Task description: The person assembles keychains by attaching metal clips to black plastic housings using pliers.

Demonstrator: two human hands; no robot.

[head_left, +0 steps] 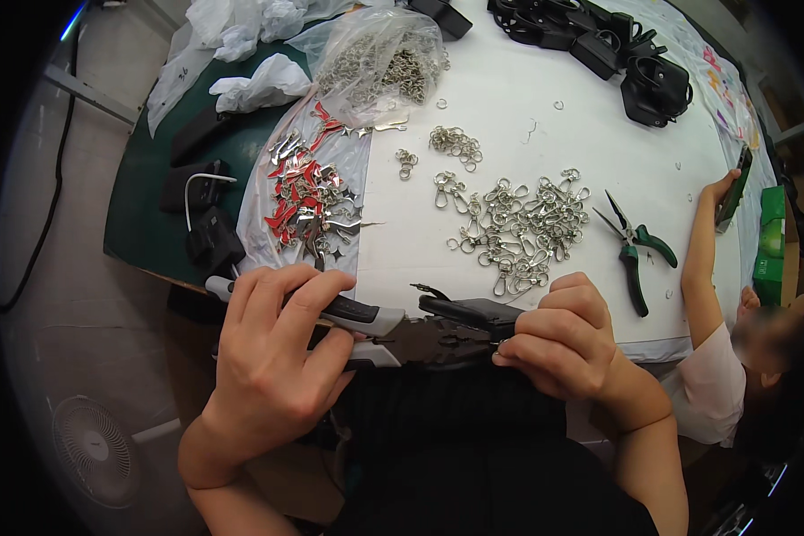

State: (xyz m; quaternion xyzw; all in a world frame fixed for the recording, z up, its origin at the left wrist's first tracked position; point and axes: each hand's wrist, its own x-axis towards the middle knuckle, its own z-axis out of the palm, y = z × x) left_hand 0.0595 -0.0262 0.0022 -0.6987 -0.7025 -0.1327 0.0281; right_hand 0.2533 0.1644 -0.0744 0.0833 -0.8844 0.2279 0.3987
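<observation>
Right, from the head view, my only one, I have both hands low in front of the body, apart from each other but bridged by a tool. My left hand [277, 357] is wrapped around the grey-and-black handles of a pair of combination pliers [420, 342]. My right hand [567, 335] has its fingers curled and pinching a flat black piece [473, 311]; what that piece is, I cannot tell.

The relation that matters sits between those two. The pliers' long axis runs from 9 to 3 o'clock, handles at 9 in my left palm, head pointing at 3 toward my right fingertips. The black piece lies at about 1 o'clock from the head and overlaps it in view, its own long axis tilted slightly from 10 to 4. My right hand is nearer to the plier head; whether its jaws are closed on anything, I cannot make out.

Beyond them, at 1 o'clock on the white-covered desk [397, 259], is a heap of silver swivel clasps [531, 223], with a smaller cluster of metal rings [456, 146] at 12. Green-and-black long-nose pliers [630, 237] lie spread toward 2, nearer my right hand than my left. Red-and-silver charms [304, 196] are piled at 11, below a clear bag [380, 67] of metal chains.
</observation>
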